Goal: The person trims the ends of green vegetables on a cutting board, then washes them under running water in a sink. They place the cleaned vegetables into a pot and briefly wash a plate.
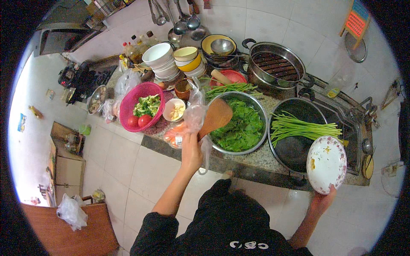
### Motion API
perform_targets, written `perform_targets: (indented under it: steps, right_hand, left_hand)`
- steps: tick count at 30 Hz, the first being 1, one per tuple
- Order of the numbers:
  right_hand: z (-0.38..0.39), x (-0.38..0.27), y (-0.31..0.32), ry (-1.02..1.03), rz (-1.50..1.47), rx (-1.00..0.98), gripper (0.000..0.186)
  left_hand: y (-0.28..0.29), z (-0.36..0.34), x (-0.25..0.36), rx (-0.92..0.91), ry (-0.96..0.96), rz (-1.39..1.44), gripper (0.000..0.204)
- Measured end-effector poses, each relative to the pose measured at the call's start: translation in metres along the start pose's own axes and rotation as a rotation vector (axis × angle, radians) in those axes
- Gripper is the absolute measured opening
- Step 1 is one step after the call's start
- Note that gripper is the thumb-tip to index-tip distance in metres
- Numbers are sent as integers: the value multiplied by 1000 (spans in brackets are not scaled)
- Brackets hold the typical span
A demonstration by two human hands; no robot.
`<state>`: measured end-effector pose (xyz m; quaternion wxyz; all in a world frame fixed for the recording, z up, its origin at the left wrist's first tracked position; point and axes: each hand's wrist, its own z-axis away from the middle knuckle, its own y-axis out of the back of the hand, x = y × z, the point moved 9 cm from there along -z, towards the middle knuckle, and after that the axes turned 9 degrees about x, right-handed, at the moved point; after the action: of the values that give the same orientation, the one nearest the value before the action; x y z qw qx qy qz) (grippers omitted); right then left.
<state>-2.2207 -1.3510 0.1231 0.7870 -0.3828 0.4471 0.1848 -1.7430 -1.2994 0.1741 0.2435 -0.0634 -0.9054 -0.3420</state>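
Note:
My left hand [191, 154] is closed round the short end of a wooden spatula [217, 115], whose broad blade points up and to the right. Behind that hand lies a clear plastic bag [194, 119] with orange-coloured pieces; I cannot tell whether the fingers touch it. A metal basin of leafy greens [241, 128] sits just right of the blade. On the right, my right hand [323, 201] grips the near rim of a tilted oval white plate [328, 166], which has a floral edge and a few yellow-brown food smears. Long green stems [299, 128] lie across a dark pan [294, 147] beside the plate.
A pink colander [125, 106] holds tomatoes and chopped greens, next to a small bowl of garlic [174, 110]. Stacked bowls [159, 59], a steamer pot [273, 64] and ladles [181, 25] line the wall. A sink [350, 123] lies right; a wooden table [77, 230] stands lower left.

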Motion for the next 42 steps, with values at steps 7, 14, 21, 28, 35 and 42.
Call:
perform_targets:
  steps: [7,14,21,28,35,42]
  right_hand:
    - [-4,5,7,9,57,44,54]
    - [-12,1,14,64,16,-4,53]
    - [-6,-2,8,61,22,-27,55]
    - [8,-9,30,320,293,108,47]
    - [60,-14,-40,212,63,182,45]
    - [62,-7,-42,120,-36,227,48]
  left_hand:
    - [84,2,-44,246,160,91,29]
    - [105,-41,-84,417,83,-150,31]
    - [71,-82,-143,204,186,-206,30]
    - [45,-131,-178,-122,-74,-264,31]
    - [1,-188,-195,-349,-265,-180,30]
    - [-51,-194,-179,-445,-193,44,28]
